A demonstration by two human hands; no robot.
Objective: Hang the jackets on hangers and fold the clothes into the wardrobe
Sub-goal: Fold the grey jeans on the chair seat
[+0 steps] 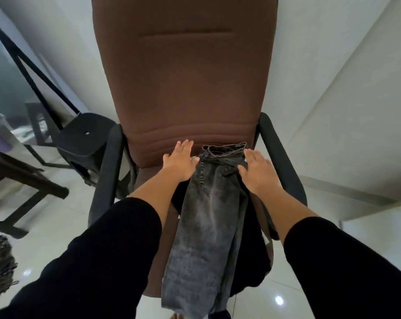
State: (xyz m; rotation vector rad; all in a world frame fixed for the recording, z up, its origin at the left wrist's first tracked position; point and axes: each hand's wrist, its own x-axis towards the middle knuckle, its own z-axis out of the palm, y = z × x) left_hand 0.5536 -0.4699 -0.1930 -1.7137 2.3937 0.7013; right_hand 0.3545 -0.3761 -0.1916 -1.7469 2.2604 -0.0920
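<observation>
The jeans lie lengthwise on the chair seat, waistband toward the backrest, legs hanging over the front edge. A dark garment lies under them on the seat. The left hand rests flat just left of the waistband, the right hand at its right edge. A stool stands left of the chair, a table farther left. A wall runs along the right.

A brown office chair stands on glossy white floor tiles, white walls behind, black stool beside it.
</observation>
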